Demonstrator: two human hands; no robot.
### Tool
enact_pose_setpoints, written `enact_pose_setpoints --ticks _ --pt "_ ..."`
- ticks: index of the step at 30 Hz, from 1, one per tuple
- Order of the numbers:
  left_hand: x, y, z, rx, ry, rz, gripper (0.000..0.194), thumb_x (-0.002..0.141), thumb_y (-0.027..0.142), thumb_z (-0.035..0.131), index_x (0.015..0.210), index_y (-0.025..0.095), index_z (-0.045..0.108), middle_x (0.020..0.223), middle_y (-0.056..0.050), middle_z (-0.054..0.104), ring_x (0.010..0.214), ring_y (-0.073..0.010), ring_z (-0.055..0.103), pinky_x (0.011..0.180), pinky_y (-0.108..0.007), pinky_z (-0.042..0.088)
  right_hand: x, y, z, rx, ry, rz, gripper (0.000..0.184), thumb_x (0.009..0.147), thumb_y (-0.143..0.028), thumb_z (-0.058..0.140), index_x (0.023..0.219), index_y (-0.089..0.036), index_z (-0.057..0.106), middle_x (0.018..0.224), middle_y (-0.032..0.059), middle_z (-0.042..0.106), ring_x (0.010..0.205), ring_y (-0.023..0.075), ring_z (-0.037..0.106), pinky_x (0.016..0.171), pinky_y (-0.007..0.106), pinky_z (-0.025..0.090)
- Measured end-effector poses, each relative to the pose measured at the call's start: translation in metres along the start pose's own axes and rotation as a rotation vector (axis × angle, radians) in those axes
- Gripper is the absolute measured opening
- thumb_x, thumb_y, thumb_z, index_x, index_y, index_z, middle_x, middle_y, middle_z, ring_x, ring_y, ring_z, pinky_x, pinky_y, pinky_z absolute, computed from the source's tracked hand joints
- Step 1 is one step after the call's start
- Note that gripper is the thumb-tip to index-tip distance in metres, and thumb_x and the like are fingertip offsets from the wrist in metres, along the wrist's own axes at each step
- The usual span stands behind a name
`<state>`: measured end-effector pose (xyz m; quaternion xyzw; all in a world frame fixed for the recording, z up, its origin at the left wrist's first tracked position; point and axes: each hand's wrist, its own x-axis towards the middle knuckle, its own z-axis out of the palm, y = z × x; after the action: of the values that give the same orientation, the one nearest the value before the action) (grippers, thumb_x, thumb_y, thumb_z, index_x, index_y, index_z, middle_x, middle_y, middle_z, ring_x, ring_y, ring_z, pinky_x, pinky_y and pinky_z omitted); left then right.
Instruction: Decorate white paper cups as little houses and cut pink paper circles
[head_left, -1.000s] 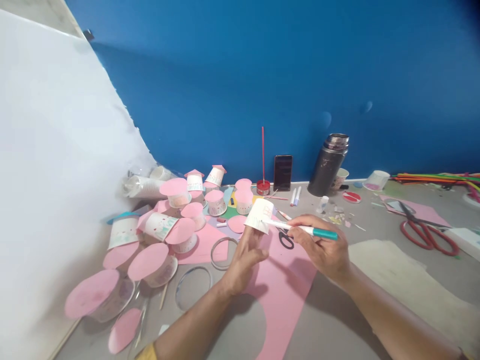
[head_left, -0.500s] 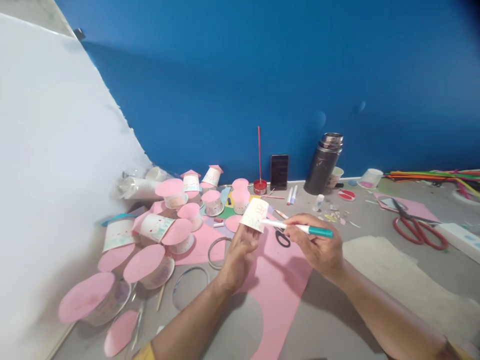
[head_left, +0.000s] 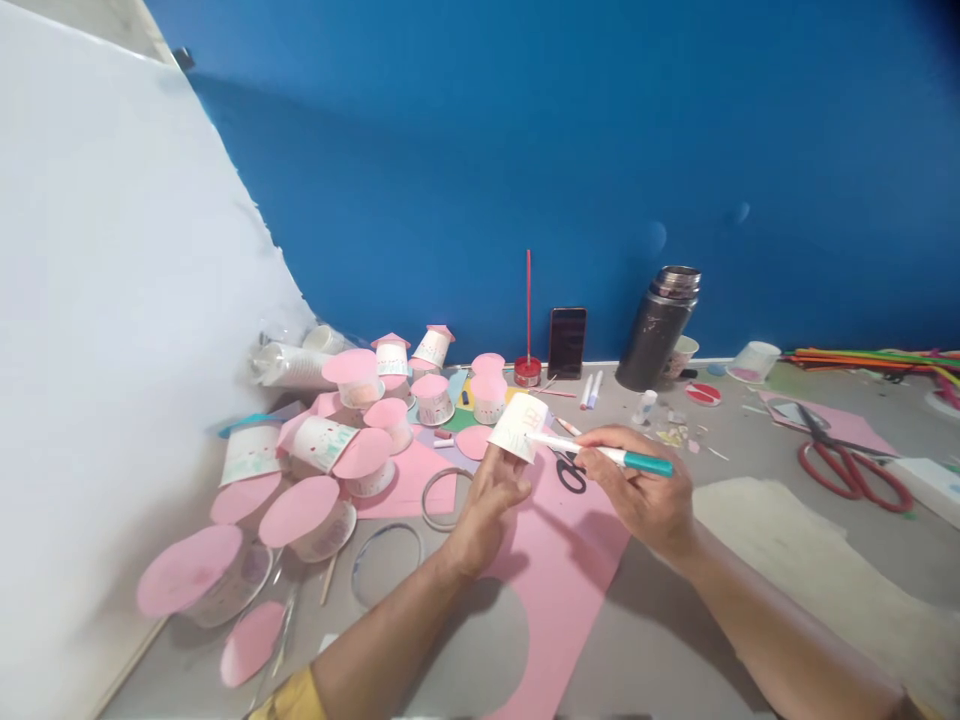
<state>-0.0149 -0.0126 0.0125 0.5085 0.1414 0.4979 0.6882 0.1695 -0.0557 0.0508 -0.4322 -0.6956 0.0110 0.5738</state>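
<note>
My left hand (head_left: pixel 487 505) holds up a white paper cup (head_left: pixel 517 425), turned upside down, with some fingers hidden inside its mouth. Red window-like lines and faint green strokes mark the cup's side. In my right hand (head_left: pixel 641 490) is a white marker (head_left: pixel 600 452) with a teal end, gripped like a pen. Its tip meets the cup wall or is very close to it. Under both hands lies a pink sheet (head_left: pixel 570 590) with a round cut-out, and black-handled scissors (head_left: pixel 571 472) rest on it, partly covered.
Several cups with pink paper discs (head_left: pixel 300 510) crowd the left side, near two rings (head_left: pixel 388 565). At the back stand a phone (head_left: pixel 567 343) and a dark flask (head_left: pixel 660 330). Red-handled scissors (head_left: pixel 855 470) and a pale cloth-like sheet (head_left: pixel 765 520) lie to the right.
The whole view has shifted slightly, so things appear a little further right. Both hands keep hold of the cup and the marker, with the tip still at the cup's side.
</note>
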Motion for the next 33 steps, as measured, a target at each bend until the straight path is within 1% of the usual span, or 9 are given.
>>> enact_pose_setpoints --ticks 5,9,11,15,19,23,26,29,33 --pt "-0.0002 -0.0007 -0.0017 0.052 -0.043 0.027 0.071 0.080 0.022 0.066 0.149 0.026 0.049 0.152 -0.008 0.053 0.151 -0.0337 0.030 0.124 -0.050 0.022 -0.0011 -0.0036 0.0032 -0.005 -0.019 -0.097 0.007 0.094 -0.017 0.065 0.096 -0.020 0.071 0.076 0.0005 0.073 0.058 0.0126 0.065 0.057 0.023 0.051" --pt "-0.0006 -0.0016 -0.0022 0.080 -0.062 0.032 0.070 0.081 0.022 0.066 0.149 0.026 0.048 0.153 -0.007 0.052 0.152 -0.0336 0.028 0.125 -0.050 0.021 -0.0016 -0.0027 0.0057 -0.006 -0.034 -0.149 0.008 0.094 -0.017 0.065 0.098 -0.020 0.070 0.076 0.0015 0.074 0.059 0.0134 0.065 0.057 0.024 0.052" --pt "-0.0010 -0.0018 -0.0019 0.078 -0.068 0.033 0.070 0.081 0.022 0.067 0.148 0.027 0.049 0.153 -0.007 0.052 0.152 -0.0333 0.028 0.125 -0.050 0.020 -0.0013 -0.0013 0.0057 -0.020 -0.022 -0.139 0.008 0.094 -0.017 0.065 0.098 -0.020 0.071 0.077 0.0018 0.074 0.059 0.0140 0.066 0.057 0.024 0.052" --pt "-0.0013 -0.0006 -0.0004 0.047 -0.048 0.016 0.066 0.082 0.022 0.067 0.146 0.027 0.052 0.152 -0.007 0.052 0.152 -0.0328 0.029 0.125 -0.048 0.021 -0.0003 -0.0001 0.0040 -0.049 0.006 -0.060 0.007 0.094 -0.020 0.065 0.095 -0.022 0.071 0.074 0.0006 0.074 0.057 0.0147 0.067 0.058 0.026 0.054" --pt "-0.0012 0.0015 0.0014 0.010 -0.003 0.003 0.064 0.081 0.024 0.068 0.143 0.025 0.055 0.149 -0.008 0.056 0.149 -0.0340 0.034 0.123 -0.049 0.025 -0.0007 -0.0024 0.0030 -0.026 -0.032 -0.013 0.009 0.094 -0.024 0.063 0.092 -0.022 0.071 0.068 -0.0008 0.073 0.054 0.0148 0.066 0.055 0.026 0.053" --pt "-0.0010 0.0021 0.0024 -0.015 0.012 0.009 0.062 0.082 0.023 0.067 0.143 0.025 0.055 0.146 -0.009 0.058 0.146 -0.0336 0.039 0.121 -0.049 0.028 -0.0014 -0.0043 0.0032 0.006 -0.079 -0.005 0.009 0.094 -0.024 0.062 0.091 -0.021 0.071 0.067 -0.0004 0.073 0.052 0.0144 0.066 0.051 0.025 0.052" --pt "-0.0010 0.0012 0.0022 -0.018 0.008 0.000 0.062 0.082 0.023 0.068 0.143 0.026 0.056 0.146 -0.009 0.058 0.146 -0.0332 0.039 0.122 -0.048 0.027 -0.0005 -0.0040 0.0025 -0.028 -0.042 -0.020 0.009 0.094 -0.023 0.063 0.090 -0.021 0.071 0.068 -0.0003 0.073 0.053 0.0135 0.065 0.052 0.025 0.051" --pt "-0.0012 0.0006 0.0019 -0.025 0.019 -0.005 0.063 0.082 0.024 0.069 0.143 0.026 0.056 0.147 -0.008 0.058 0.147 -0.0324 0.038 0.123 -0.048 0.024 0.0008 -0.0033 0.0012 -0.053 -0.010 -0.008 0.009 0.095 -0.022 0.062 0.090 -0.021 0.071 0.065 -0.0020 0.071 0.052 0.0128 0.064 0.053 0.024 0.051" --pt "-0.0009 0.0015 0.0024 -0.035 0.028 -0.006 0.062 0.082 0.023 0.066 0.143 0.025 0.055 0.145 -0.009 0.059 0.146 -0.0317 0.039 0.123 -0.048 0.024 0.0008 -0.0034 0.0013 -0.059 -0.035 0.004 0.012 0.095 -0.024 0.060 0.088 -0.022 0.070 0.063 -0.0019 0.070 0.051 0.0134 0.064 0.051 0.025 0.051"
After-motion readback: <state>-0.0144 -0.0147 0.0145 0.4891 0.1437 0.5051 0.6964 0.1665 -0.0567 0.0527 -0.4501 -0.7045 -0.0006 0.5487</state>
